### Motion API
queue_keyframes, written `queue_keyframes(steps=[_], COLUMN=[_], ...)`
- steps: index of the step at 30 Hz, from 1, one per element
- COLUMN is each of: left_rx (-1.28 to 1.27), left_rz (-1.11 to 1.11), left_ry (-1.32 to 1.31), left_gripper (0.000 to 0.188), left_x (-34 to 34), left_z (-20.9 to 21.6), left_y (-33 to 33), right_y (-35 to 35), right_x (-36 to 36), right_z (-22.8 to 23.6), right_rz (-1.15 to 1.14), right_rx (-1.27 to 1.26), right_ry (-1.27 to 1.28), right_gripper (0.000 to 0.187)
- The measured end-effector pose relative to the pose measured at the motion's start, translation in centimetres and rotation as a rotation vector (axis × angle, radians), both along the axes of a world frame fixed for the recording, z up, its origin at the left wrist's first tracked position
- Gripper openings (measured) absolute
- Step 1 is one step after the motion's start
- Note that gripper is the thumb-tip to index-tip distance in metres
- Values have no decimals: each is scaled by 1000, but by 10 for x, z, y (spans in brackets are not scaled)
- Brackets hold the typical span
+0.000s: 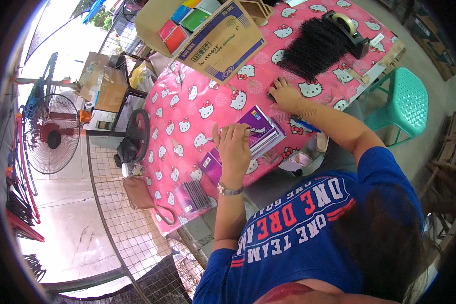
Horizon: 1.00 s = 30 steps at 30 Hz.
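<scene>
Partway along, with much left loose

The stack of purple notebooks [268,133] lies near the middle of the table's [185,139] near edge, beside the left hand [234,147]. That hand is raised with its fingers close together; whether they pinch anything, I cannot tell. The right hand [285,95] rests on the table, fingers slightly bent; its grip is unclear too. One loose black coil [305,113] lies by its wrist.

Toward the near left corner, a smaller stack [191,197] shows dark ridges that look like fitted coils, so some work seems done. The large heap of coils [314,48] toward the right end suggests plenty remains.
</scene>
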State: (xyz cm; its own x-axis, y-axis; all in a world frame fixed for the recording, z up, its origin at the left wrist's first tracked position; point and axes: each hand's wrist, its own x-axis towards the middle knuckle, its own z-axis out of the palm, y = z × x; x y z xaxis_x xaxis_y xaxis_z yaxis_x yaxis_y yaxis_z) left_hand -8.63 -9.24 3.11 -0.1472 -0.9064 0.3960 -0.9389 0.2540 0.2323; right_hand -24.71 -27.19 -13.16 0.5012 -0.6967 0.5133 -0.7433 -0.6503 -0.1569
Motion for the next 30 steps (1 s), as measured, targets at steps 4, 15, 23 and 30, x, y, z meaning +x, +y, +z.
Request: queue_keyframes(steps=[4, 15, 23, 30], left_rx=[-167, -96, -79, -68], left_rz=[109, 77, 56, 85], left_ry=[-136, 157, 240, 286], left_gripper=[27, 31, 30, 26], left_x=[-5, -9, 4, 26], left_z=[4, -3, -1, -2], left_y=[3, -10, -7, -1], right_y=[-20, 1, 1, -3], right_x=[5, -19, -7, 10], right_z=[30, 171, 186, 187], right_rz=[127, 1169, 1204, 933], right_rx=[416, 1452, 1522, 1238], right_ry=[-79, -320, -249, 110], right_gripper=[54, 36, 42, 49])
